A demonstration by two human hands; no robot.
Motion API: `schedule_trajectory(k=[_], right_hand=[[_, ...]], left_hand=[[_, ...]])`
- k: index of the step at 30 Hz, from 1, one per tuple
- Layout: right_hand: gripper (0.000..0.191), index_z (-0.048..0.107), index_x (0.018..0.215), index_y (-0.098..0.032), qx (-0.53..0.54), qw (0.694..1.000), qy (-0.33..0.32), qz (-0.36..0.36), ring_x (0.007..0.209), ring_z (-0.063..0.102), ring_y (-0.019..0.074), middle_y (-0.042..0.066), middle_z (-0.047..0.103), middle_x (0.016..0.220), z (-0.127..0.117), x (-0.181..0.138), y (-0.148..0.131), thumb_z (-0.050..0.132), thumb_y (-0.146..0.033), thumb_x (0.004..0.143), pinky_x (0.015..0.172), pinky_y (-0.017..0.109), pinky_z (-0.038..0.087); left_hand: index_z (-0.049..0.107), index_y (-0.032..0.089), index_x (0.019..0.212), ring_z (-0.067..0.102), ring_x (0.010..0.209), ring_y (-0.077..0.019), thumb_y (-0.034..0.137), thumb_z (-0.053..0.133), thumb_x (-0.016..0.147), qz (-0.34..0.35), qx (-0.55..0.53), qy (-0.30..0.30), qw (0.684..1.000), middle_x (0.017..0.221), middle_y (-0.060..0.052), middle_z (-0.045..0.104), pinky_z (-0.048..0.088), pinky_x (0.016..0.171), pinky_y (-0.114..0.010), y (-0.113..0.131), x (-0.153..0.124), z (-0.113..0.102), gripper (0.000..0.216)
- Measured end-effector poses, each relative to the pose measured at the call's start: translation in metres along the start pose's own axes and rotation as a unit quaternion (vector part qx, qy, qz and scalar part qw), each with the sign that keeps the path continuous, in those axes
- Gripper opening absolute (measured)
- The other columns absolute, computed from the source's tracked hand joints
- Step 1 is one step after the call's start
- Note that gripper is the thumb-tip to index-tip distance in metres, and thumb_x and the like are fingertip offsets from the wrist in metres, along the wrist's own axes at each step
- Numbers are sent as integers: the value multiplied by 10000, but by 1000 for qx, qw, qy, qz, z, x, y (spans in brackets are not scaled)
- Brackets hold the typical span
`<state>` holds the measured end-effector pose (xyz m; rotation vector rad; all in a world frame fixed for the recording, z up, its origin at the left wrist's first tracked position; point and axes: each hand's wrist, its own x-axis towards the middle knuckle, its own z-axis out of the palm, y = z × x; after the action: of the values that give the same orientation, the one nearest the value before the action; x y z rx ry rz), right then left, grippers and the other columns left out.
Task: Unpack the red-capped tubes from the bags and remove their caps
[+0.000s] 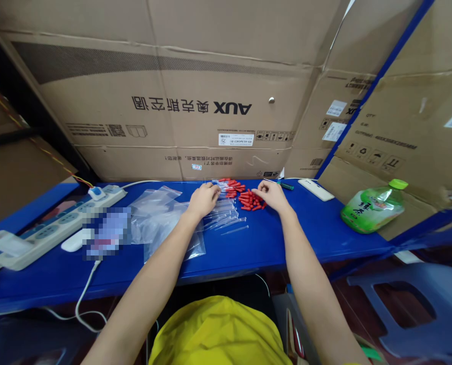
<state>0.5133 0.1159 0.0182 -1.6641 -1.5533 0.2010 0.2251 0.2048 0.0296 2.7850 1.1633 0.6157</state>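
My left hand (204,199) rests on the blue table with its fingers curled in at the left side of a row of thin clear plastic tubes (226,219). What its fingertips grip, if anything, is hidden. My right hand (273,195) is closed in a pinch at the right edge of a pile of loose red caps (250,202); whatever is between its fingers is too small to make out. Between the hands, beyond the bare tubes, lies a cluster of red pieces (231,185), seemingly caps on tubes. Clear plastic bags (155,215) lie left of my left hand, partly under the forearm.
A white power strip (64,223) with plugs and cables runs along the left. Beyond my right hand lie a green-handled tool (286,186) and a white phone-like slab (316,189). A green bottle (372,208) lies at the right. Cardboard (195,66) walls the back.
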Motion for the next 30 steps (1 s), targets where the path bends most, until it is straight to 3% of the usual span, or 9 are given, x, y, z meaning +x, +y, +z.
schedule_trajectory(k=[3, 8, 18, 25, 30], right_hand=[[295, 679, 847, -228, -51, 997, 35, -43, 676, 576, 162, -7, 648, 718, 19, 3, -14, 661, -504, 948, 649, 282, 370], [207, 698, 958, -241, -90, 990, 32, -105, 826, 633, 196, 22, 715, 868, 39, 2, -32, 619, -427, 1004, 735, 291, 403], [198, 676, 1016, -233, -102, 987, 43, -115, 882, 651, 220, 45, 726, 926, 41, -2, -36, 554, -385, 1047, 779, 311, 421], [198, 683, 1073, -237, -144, 980, 29, -133, 979, 618, 251, 67, 728, 993, 43, -5, -42, 528, -359, 1068, 855, 353, 411], [287, 679, 1253, -248, -227, 956, 47, -179, 1112, 552, 304, 110, 702, 1152, 45, -10, -59, 521, -414, 1079, 912, 403, 370]], left_hand=[[728, 217, 1173, 622, 1151, -278, 259, 441, 1058, -40, 14, -8, 999, 1240, -124, 702, 510, 943, -374, -4, 0, 6, 312], [742, 226, 1129, 612, 1122, -280, 246, 512, 1025, -56, 23, -44, 997, 1203, -122, 705, 509, 913, -369, -12, 1, 12, 253], [724, 223, 1007, 622, 1128, -272, 225, 584, 980, -39, -4, -57, 998, 1171, -103, 711, 498, 916, -360, -10, 2, 12, 143], [716, 226, 1052, 646, 1113, -283, 304, 513, 1044, -45, -5, 20, 999, 1148, -95, 757, 471, 902, -374, -5, 1, -4, 218], [712, 225, 1094, 656, 1022, -257, 368, 460, 1085, 4, -40, 66, 997, 1098, -72, 790, 441, 898, -367, 6, 1, -13, 290]])
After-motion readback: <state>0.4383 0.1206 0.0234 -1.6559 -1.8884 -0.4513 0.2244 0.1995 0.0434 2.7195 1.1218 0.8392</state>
